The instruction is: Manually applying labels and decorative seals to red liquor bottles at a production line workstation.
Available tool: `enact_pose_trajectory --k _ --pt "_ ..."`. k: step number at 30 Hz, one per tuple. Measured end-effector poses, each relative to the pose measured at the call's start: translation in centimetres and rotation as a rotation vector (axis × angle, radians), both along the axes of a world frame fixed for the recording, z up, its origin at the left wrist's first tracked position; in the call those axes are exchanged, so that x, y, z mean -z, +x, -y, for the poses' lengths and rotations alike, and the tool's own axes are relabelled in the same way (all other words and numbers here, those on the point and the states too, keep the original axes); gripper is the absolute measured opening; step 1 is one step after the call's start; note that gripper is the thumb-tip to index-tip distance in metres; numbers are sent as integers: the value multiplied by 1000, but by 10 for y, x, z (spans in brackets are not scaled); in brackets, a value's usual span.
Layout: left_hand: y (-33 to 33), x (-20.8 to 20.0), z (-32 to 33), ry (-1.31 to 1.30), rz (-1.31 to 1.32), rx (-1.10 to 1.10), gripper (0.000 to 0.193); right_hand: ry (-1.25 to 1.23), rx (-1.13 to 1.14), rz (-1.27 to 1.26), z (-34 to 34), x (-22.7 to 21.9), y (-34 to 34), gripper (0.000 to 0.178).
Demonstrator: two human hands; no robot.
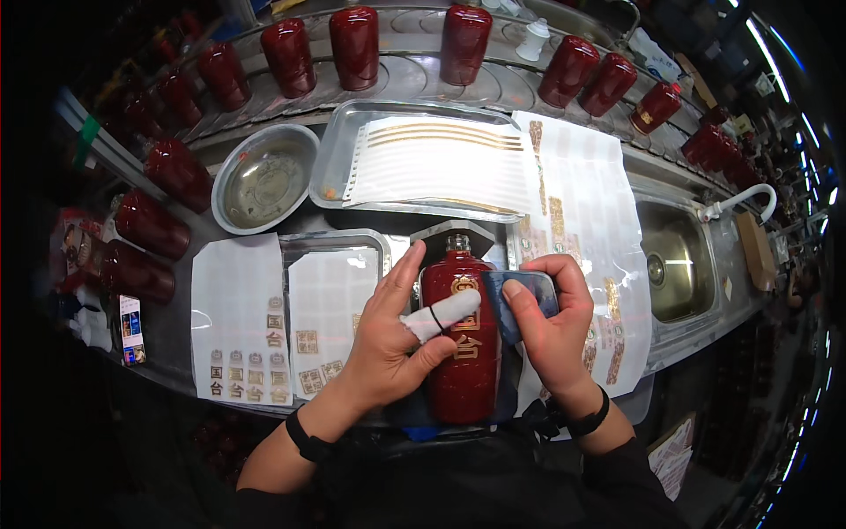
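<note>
A dark red glass bottle (458, 375) lies in front of me, its clear neck pointing away. Gold characters and a round gold emblem run down its upper face. My left hand (388, 344) is on the bottle's left side, fingers spread. A white wrap with a black band covers its index finger, which lies across the gold marks; the thumb rests by the lowest one. At the bottle's right edge, my right hand (555, 322) pinches a flat blue-grey scraper (533, 291) between thumb and fingers. The scraper's lower part hangs beside the bottle.
Transfer sheets (238, 309) with gold marks lie at left. A metal tray (330, 132) holds striped gold sheets; a long patterned sheet (590, 194) is at right. A water bowl (264, 176), a sink (674, 256) and a conveyor (405, 75) of red bottles (354, 48) surround them.
</note>
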State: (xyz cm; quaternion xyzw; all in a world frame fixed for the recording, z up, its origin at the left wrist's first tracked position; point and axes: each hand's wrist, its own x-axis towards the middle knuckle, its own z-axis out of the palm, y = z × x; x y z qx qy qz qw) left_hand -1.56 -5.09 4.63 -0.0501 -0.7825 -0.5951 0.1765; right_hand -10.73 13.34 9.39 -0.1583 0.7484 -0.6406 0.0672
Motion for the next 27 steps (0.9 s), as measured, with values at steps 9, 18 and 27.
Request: enact_pose_trajectory --k 9,18,27 --pt "16 12 10 -440 37 -30 46 14 -17 -73 -2 5 -2 19" --pt "0 -9 3 -577 -33 1 36 29 2 -121 -4 10 -1 19" --pt "18 0 -1 -605 -62 39 45 30 -25 -162 -4 7 -4 19"
